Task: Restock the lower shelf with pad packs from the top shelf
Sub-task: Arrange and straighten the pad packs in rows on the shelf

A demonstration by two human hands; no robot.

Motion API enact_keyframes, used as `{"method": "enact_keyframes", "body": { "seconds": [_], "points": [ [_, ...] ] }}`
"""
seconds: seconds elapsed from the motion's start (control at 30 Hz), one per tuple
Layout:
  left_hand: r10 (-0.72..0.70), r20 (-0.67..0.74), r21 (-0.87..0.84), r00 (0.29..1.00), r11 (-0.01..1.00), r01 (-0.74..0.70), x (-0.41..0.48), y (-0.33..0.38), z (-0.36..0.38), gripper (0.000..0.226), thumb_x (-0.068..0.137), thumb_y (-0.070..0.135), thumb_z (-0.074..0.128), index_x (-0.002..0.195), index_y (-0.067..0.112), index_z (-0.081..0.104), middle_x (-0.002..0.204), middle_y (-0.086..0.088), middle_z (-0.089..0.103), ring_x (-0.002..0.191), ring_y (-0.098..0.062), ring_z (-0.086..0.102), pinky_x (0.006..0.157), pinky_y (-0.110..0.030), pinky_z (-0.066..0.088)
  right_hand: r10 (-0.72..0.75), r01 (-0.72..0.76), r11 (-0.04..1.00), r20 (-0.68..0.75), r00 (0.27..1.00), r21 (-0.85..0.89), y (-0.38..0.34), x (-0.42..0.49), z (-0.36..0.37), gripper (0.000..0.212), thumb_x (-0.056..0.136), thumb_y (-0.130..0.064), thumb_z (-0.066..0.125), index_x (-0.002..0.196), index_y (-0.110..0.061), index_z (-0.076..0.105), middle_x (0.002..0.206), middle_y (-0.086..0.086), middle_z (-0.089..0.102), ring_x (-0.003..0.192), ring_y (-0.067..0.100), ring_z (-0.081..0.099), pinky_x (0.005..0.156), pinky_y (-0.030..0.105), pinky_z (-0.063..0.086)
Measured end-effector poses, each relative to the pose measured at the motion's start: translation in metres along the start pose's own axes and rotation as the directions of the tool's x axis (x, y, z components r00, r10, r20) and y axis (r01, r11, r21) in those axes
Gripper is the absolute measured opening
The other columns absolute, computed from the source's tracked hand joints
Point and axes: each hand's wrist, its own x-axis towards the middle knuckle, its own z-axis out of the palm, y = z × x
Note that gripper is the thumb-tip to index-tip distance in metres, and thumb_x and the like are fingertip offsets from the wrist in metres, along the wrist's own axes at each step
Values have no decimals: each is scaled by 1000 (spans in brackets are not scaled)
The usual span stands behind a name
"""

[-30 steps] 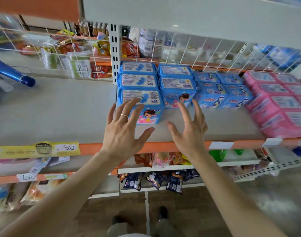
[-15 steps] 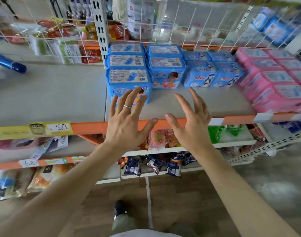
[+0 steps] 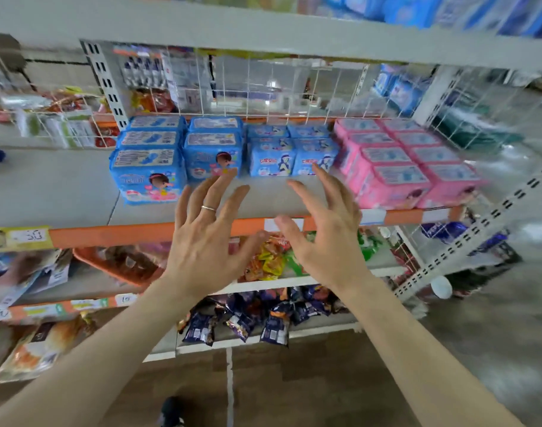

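Pad packs [image 3: 212, 155]: risk entry. Both hands are empty. The reach to the top shelf [image 3: 263, 32] would go overhead and half out of sight, so a soft pack could be caught by one corner and drop, or drag its neighbours down.
Left hand [image 3: 205, 241]: near, holding nothing, fingers spread apart (a ring [image 3: 208, 208] on one), raised before the orange shelf edge [image 3: 125, 234].
Right hand [image 3: 325, 238]: near, just right of the left, holding nothing, fingers apart and slightly bent.
Lower shelf [image 3: 48, 186]: bare grey deck at left. A new pack pushed in hard could skew the rows.
Large blue packs [image 3: 148, 177]: left of centre, in soft glossy wrap with labelled tops and a cartoon face in front, standing in files running far.
Small blue packs [image 3: 291, 158]: centre, shorter, two files.
Pink packs [image 3: 396, 177]: right, with the near ones at the very edge. They look likeliest to be knocked off.
Top-shelf stock [image 3: 399, 9]: far, upper right, blue, too blurred to read.
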Motion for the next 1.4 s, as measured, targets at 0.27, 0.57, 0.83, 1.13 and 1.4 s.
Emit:
{"method": "enact_keyframes", "body": {
  "seconds": [0.27,0.57,0.83,1.13,1.4],
  "points": [
    [50,-188,80,981,996,-35,31,52,-61,69,93,60,47,141,11,51,143,-10,49,127,-34,44,105,-50,36,-178,181,983,-159,971,8,4,23,-73,56,90,-56,50,139,-28,55,159,0,31,147,23,25,116,46,17],
    [154,-309,150,938,982,-112,79,71,-132,71,90,62,49,140,13,47,142,-10,49,116,-35,47,97,-48,41,-354,433,896,-423,834,104,-30,61,-129,38,94,-41,56,120,-16,68,136,3,59,124,22,55,104,51,41],
    [146,-333,210,932,975,-78,120,53,-170,76,88,67,46,143,14,48,147,-5,45,127,-30,42,97,-45,39,-394,486,867,-445,804,112,-64,111,-152,47,94,-45,53,129,-16,64,140,-1,56,132,17,49,105,47,41],
    [131,-314,193,941,979,-72,154,-6,-177,73,91,68,39,143,17,46,149,-3,41,130,-24,38,101,-40,35,-387,430,902,-371,844,39,-79,169,-117,57,92,-55,50,136,-21,58,147,-4,50,137,15,43,109,51,37],
    [184,-294,189,938,973,-132,206,-66,-177,74,89,70,40,141,18,50,148,0,45,133,-26,40,106,-46,36,-321,309,947,-311,895,-89,-100,228,-96,62,88,-62,47,140,-29,52,152,-11,42,141,13,36,112,44,30]
  ]
}}
